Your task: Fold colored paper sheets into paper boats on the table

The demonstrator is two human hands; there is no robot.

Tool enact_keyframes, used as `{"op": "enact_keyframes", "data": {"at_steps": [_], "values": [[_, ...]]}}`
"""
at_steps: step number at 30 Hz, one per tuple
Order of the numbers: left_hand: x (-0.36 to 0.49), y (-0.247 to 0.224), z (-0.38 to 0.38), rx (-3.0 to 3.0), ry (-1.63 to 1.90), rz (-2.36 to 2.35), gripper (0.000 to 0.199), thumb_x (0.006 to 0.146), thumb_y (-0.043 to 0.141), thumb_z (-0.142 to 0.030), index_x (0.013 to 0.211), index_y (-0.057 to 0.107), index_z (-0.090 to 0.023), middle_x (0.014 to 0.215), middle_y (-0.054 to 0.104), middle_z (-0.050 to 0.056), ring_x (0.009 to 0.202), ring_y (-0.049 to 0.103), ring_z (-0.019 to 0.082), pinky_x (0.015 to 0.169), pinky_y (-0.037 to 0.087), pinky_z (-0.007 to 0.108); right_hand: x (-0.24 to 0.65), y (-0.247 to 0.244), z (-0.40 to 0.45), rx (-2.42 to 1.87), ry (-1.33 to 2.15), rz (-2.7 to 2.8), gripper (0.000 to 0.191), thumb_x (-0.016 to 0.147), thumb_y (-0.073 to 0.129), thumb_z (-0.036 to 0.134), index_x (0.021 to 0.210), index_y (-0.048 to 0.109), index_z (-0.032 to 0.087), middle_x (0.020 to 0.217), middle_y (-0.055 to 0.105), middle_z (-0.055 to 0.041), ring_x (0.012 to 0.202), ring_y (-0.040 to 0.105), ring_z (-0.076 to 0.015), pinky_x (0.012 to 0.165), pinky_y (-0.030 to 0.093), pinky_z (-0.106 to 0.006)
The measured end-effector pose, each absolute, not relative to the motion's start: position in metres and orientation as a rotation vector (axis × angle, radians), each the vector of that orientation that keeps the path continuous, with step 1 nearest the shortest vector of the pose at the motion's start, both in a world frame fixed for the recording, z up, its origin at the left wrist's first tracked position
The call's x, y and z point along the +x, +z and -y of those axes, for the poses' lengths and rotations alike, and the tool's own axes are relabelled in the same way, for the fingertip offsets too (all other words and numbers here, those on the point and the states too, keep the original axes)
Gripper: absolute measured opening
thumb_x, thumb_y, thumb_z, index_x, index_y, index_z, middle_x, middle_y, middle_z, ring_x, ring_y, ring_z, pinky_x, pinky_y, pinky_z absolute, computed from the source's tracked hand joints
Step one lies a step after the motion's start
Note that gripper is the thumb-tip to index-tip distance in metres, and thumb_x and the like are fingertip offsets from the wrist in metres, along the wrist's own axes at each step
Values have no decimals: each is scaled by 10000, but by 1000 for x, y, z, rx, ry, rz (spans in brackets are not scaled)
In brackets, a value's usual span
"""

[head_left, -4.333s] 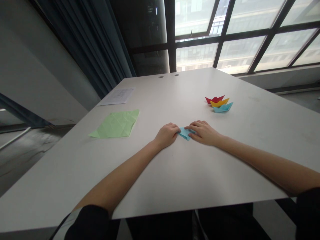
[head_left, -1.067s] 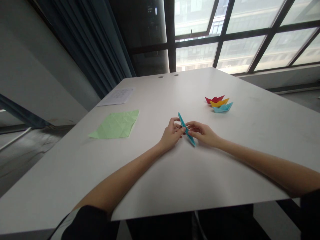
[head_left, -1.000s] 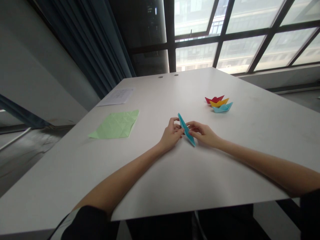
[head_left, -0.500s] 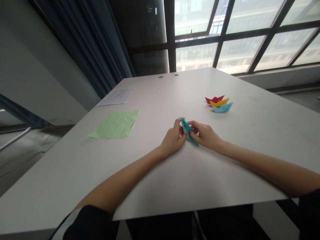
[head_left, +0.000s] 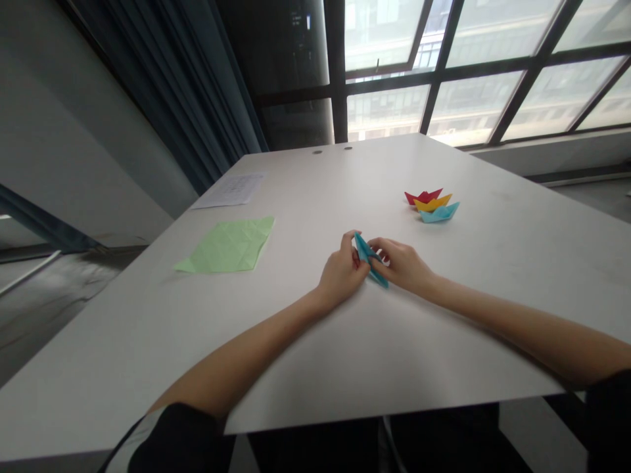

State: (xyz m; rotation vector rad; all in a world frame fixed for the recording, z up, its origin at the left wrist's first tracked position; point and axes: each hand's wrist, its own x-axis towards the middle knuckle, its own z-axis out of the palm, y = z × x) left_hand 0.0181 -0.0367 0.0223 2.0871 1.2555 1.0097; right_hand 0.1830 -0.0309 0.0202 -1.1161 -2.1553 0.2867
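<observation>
A folded blue paper boat [head_left: 363, 249] is tilted between my two hands, just above the table or touching it; I cannot tell which. My left hand [head_left: 344, 269] grips its left side, with the index finger at the upper tip and the thumb low on the paper. From the right, my right hand [head_left: 401, 264] pinches the same paper, its thumb pressed on the near face and its fingers curled behind. Parts of the folds are hidden by my fingers.
Red [head_left: 424, 196], yellow [head_left: 432, 203] and light blue [head_left: 440, 213] paper boats sit in a row at the right. A creased green sheet [head_left: 227, 246] lies at the left on the white table [head_left: 315, 355]. Behind it is a printed paper [head_left: 231, 190].
The blue paper has shifted slightly left and turned a little in my hands. My right fingers have moved slightly on it; the other things stay in place.
</observation>
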Motion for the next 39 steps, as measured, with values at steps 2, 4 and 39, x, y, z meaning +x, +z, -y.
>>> {"op": "enact_keyframes", "data": {"at_steps": [2, 4, 39], "values": [[18, 24, 37, 2112, 987, -1327, 505, 723, 479, -182, 1196, 307, -222, 619, 492, -66, 567, 514, 124, 559, 365, 214, 184, 21, 30, -1117, 277, 2154, 189, 769, 488, 170, 950, 533, 197, 823, 618, -20, 629, 567, -112, 619, 449, -229], [17, 26, 38, 2130, 951, -1434, 516, 715, 475, -180, 1201, 310, -235, 623, 509, -64, 580, 524, 136, 563, 360, 222, 186, 22, 29, -1128, 262, 2144, 206, 753, 485, 148, 947, 536, 196, 813, 612, -19, 629, 563, -113, 619, 448, -230], [1, 12, 10, 2017, 1143, -1204, 269, 732, 447, -86, 917, 613, -190, 915, 661, 18, 851, 596, 142, 675, 474, 233, 204, 12, 0, -1033, 977, 1842, 264, 734, 583, 326, 937, 619, 161, 832, 676, -41, 718, 627, -166, 693, 510, -317]]}}
